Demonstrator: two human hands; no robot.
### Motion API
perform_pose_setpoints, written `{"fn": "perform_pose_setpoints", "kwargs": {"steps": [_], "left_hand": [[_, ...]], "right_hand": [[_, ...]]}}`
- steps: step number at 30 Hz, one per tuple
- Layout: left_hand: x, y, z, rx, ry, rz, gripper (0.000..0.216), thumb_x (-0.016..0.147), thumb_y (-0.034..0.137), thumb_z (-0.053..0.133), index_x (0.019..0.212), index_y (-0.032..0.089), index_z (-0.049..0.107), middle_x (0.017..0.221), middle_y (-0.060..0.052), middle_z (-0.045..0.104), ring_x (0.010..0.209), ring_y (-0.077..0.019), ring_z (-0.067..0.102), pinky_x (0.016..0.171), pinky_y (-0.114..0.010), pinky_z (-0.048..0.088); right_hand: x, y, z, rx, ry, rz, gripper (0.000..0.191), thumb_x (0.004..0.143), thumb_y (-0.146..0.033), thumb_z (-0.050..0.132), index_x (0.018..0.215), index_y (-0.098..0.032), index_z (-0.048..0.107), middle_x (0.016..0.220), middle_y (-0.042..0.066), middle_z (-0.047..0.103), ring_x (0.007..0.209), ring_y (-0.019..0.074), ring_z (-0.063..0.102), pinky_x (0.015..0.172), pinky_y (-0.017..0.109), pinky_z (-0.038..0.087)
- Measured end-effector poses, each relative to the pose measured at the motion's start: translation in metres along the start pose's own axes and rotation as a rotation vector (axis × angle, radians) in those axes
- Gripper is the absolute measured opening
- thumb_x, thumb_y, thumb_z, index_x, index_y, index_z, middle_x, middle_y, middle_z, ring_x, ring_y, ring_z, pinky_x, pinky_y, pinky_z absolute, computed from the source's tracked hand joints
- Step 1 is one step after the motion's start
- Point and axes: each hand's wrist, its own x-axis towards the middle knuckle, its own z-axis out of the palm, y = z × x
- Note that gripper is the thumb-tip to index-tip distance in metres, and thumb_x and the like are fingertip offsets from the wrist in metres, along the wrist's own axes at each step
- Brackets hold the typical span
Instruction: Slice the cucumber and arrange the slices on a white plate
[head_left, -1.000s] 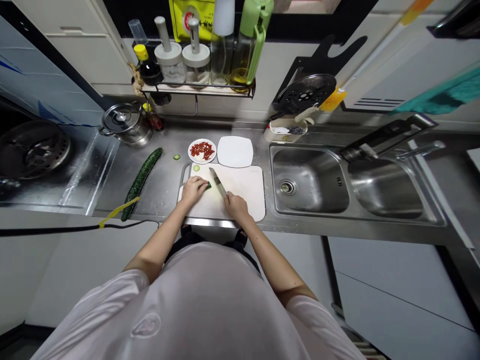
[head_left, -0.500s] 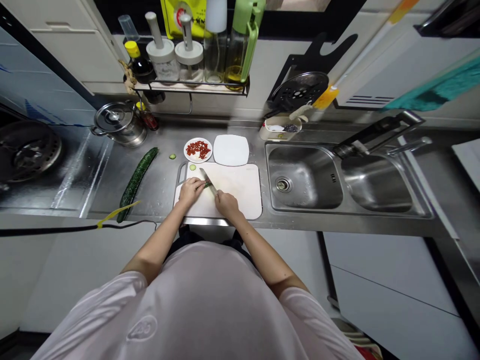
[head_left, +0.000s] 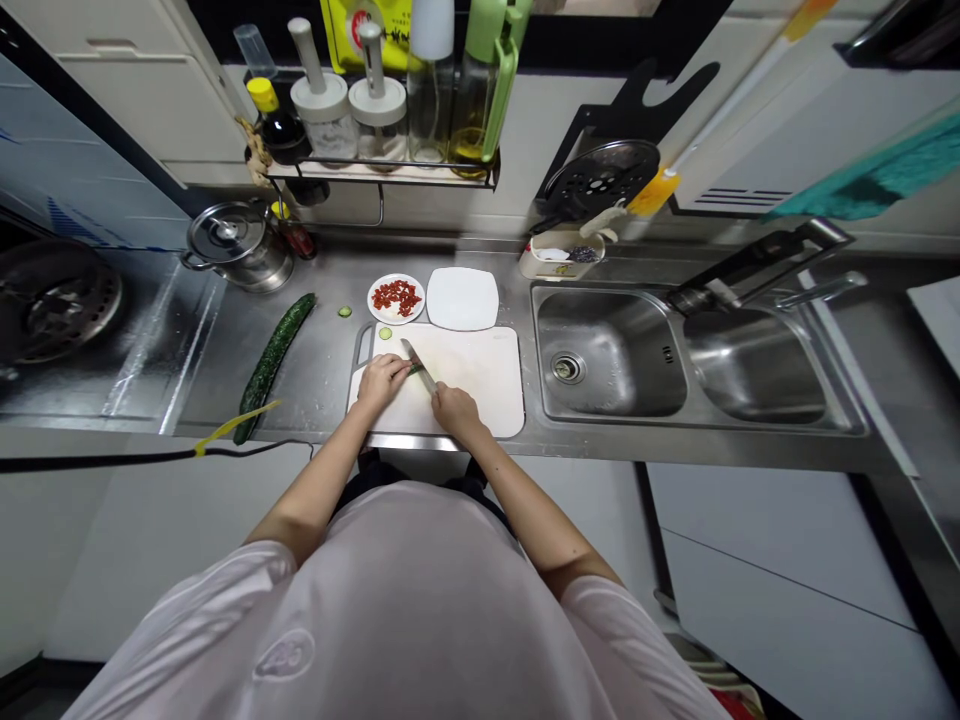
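Note:
My right hand [head_left: 454,410] is closed around the handle of a knife [head_left: 418,366], whose blade slants up and left over the white cutting board [head_left: 487,385]. Beside the blade, my left hand [head_left: 383,381] presses down on a piece of cucumber [head_left: 415,369], most of it hidden under the fingers. A pale cucumber slice [head_left: 385,333] lies at the board's upper left. Off the board, a small cucumber end [head_left: 344,311] rests on the steel counter. Farther left lies a long whole cucumber [head_left: 274,368].
Behind the board stand a plate [head_left: 372,305] of chopped red pieces and a white square plate [head_left: 463,299]. A double sink [head_left: 611,355] is at the right, a lidded pot [head_left: 238,248] at the left. Above hangs a rack [head_left: 390,176] of bottles and jars.
Hardly anything differs. The knife and my right hand have shifted very slightly to the right, while my left hand stays on the cucumber piece.

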Motion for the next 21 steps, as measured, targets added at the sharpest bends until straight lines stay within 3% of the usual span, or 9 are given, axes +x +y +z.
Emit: {"fn": "perform_pose_setpoints", "kwargs": {"steps": [12,21], "left_hand": [[0.002,-0.005,0.004,-0.021,0.054,0.044,0.025,0.092,0.034,0.051,0.096,0.022,0.072,0.093,-0.006,0.068,0.09,-0.019,0.059,0.084,-0.034,0.046],[0.004,-0.005,0.003,-0.021,0.031,0.043,0.024,0.092,0.033,0.051,0.096,0.021,0.072,0.093,-0.006,0.068,0.091,-0.0193,0.059,0.085,-0.035,0.045]], "right_hand": [[-0.022,0.015,-0.004,0.009,-0.071,-0.035,0.025,0.098,-0.025,0.034,0.111,-0.017,0.054,0.098,0.011,0.067,0.092,0.0228,0.063,0.074,0.029,0.044],[-0.019,0.014,-0.011,0.003,-0.103,-0.039,0.026,0.096,-0.022,0.035,0.111,-0.015,0.055,0.101,0.012,0.066,0.093,0.023,0.063,0.073,0.029,0.044]]}}
